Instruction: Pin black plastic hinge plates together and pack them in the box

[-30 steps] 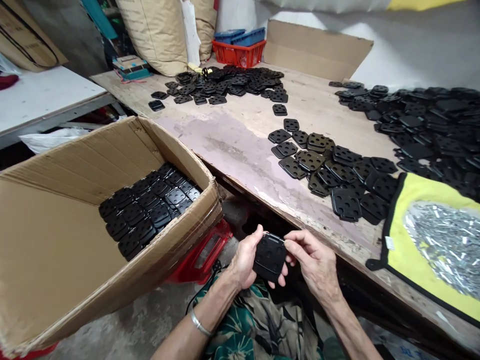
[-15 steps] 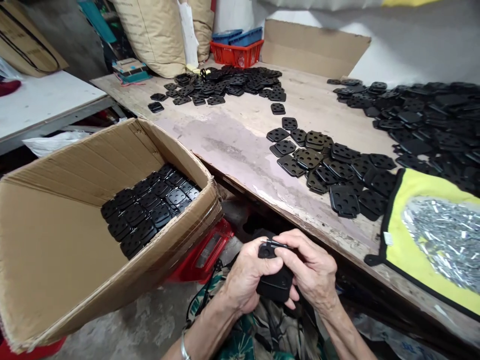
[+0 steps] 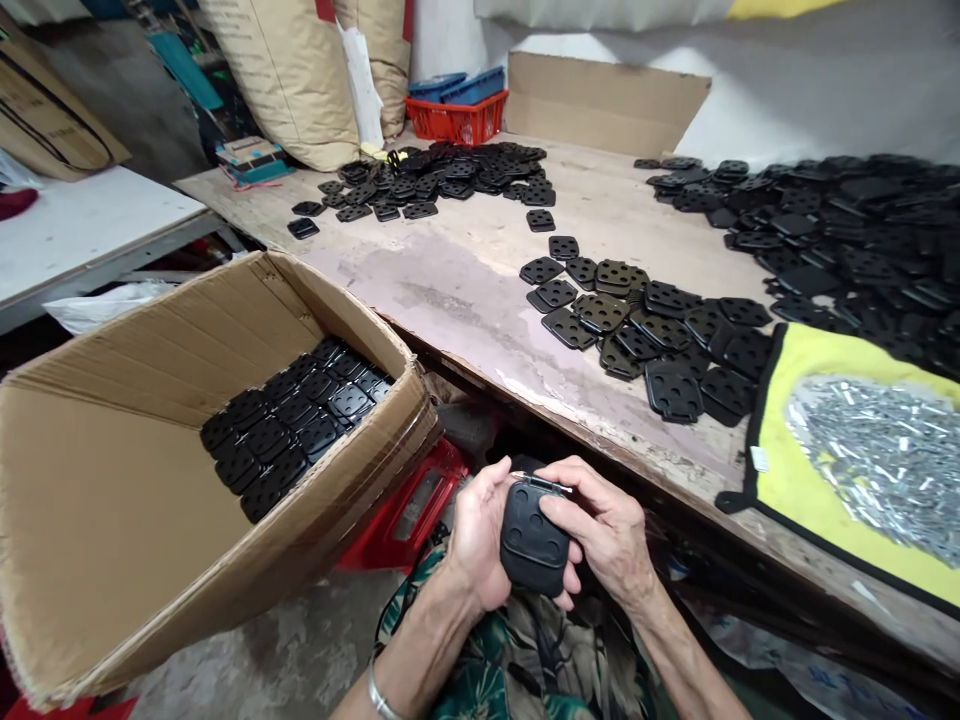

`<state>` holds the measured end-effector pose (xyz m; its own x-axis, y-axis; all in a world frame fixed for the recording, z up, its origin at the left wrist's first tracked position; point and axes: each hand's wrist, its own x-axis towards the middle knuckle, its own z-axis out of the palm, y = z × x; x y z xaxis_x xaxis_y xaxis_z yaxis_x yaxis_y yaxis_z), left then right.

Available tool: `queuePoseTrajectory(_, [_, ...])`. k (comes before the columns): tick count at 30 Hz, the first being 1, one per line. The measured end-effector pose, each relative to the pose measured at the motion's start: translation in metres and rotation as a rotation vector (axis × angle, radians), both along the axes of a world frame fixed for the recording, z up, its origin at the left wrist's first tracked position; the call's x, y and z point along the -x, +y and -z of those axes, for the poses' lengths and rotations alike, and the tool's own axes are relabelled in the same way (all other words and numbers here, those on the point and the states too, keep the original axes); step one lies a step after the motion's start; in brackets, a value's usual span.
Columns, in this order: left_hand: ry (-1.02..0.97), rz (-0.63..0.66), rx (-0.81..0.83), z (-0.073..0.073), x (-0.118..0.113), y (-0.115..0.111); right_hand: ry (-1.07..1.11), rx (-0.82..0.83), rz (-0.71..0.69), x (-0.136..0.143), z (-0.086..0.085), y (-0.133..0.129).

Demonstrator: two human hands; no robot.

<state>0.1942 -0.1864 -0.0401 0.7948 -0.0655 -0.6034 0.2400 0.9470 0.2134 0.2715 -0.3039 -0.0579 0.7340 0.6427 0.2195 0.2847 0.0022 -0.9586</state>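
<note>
Low in front of me, a black plate part point(image 3: 534, 535) with round dimples rests in my left hand point(image 3: 480, 545), whose fingers curl beneath it and show past its right side. The left thumb lies along the upper left edge. My right hand point(image 3: 606, 530) pinches the top edge, where a thin metal pin point(image 3: 559, 488) pokes out at the right end. Many similar black plates point(image 3: 675, 390) lie on the wooden table above my hands. At the right, a yellow cloth point(image 3: 776, 420) with a black border bears a heap of silvery pins point(image 3: 877, 460).
A cardboard box point(image 3: 97, 530) with rows of black plates point(image 3: 300, 420) stands at the left. The wooden table's edge point(image 3: 487, 375) runs diagonally beyond my hands. Toward the back are a red basket point(image 3: 457, 120), large paper sacks point(image 3: 289, 80) and more plate heaps.
The left thumb has moved off the front of the plate to its upper left side, uncovering the dimples. The plate now faces me more fully. The view has shifted slightly.
</note>
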Motion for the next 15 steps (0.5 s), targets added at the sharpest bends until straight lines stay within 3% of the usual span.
queuePoseTrajectory(3, [0.024,0.087,0.021,0.003,-0.001,0.002,0.069,0.012,-0.06,-0.003,0.003,-0.007])
queuePoseTrajectory(7, [-0.108,0.239,0.028,0.011,-0.003,0.004,0.293,0.001,-0.169,-0.007,0.007,-0.013])
queuePoseTrajectory(10, [-0.177,0.322,0.02,0.02,0.0,0.003,0.439,-0.025,-0.16,-0.006,0.014,-0.017])
queuePoseTrajectory(12, [-0.136,0.293,0.02,0.032,0.003,0.0,0.458,-0.014,-0.142,-0.007,0.021,-0.019])
queuePoseTrajectory(15, [-0.043,0.116,0.052,0.057,0.009,-0.007,0.427,0.046,-0.163,-0.009,0.032,-0.021])
